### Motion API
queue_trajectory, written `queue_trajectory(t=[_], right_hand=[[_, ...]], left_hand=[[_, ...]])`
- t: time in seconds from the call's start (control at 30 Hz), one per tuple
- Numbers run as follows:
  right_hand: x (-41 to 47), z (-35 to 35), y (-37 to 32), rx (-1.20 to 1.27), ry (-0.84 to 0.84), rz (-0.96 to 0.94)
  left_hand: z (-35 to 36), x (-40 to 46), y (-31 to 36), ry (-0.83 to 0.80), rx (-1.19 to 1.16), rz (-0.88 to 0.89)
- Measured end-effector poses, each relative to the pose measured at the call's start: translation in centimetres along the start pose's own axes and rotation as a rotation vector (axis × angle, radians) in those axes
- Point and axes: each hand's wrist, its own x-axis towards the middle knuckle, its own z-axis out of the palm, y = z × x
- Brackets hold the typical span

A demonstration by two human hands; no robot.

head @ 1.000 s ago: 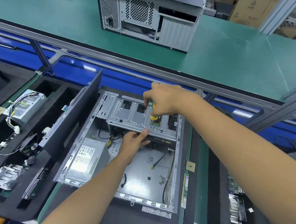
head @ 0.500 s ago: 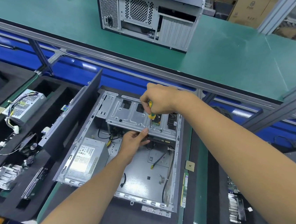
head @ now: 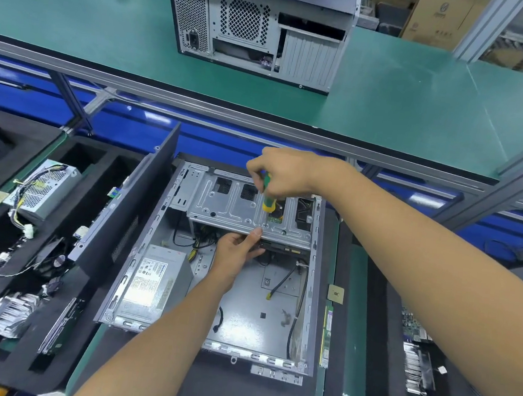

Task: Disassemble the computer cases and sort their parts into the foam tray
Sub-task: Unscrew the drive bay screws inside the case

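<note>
The open computer case (head: 213, 276) lies flat on its side on the dark mat of the near surface (head: 357, 304), its long axis running away from the person, with the drive end farthest off and the open face turned up. It is bare grey sheet metal, its floor mostly stripped, with a few loose black cables and a yellow-tipped lead trailing across it. A grey power supply (head: 156, 283) with a white label sits in its near left corner. Across the far end spans a ribbed metal drive cage (head: 236, 208), its long axis crosswise to the case. The right hand (head: 280, 172) is curled round a green and yellow screwdriver (head: 267, 195), which stands nearly upright, tip down on the cage's near edge. The left hand (head: 238, 248) grips the underside of that near edge, thumb up against the rim. To the left, a black foam tray (head: 102, 161) holds another power supply (head: 45, 189) and a finned heatsink (head: 11, 313). A second case (head: 259, 23) stands upright on the raised green surface (head: 392, 108) beyond.
</note>
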Motion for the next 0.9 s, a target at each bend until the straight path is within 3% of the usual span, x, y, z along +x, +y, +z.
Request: queue_trajectory(t=[0.13, 0.2, 0.3, 0.47, 0.73, 0.9], right_hand=[[-0.2, 0.6, 0.2, 0.097, -0.050, -0.034], [0.1, 0.6, 0.2, 0.043, -0.068, -0.022], [0.2, 0.3, -0.3, -0.084, 0.042, 0.056], [0.4, 0.5, -1.1, -0.270, -0.009, 0.117], [0.4, 0.9, -0.9, 0.041, -0.065, -0.016], [0.6, 0.8, -0.7, -0.253, 0.050, 0.073]], left_hand=[[0.0, 0.0, 0.0, -0.009, 0.003, 0.006], [0.0, 0.0, 0.0, 0.001, -0.001, 0.002], [0.1, 0.0, 0.1, 0.002, 0.018, -0.004], [0.0, -0.1, 0.1, 0.004, 0.014, -0.001], [0.0, 0.1, -0.1, -0.005, 0.020, 0.003], [0.0, 0.1, 0.0, 0.012, 0.031, -0.007]])
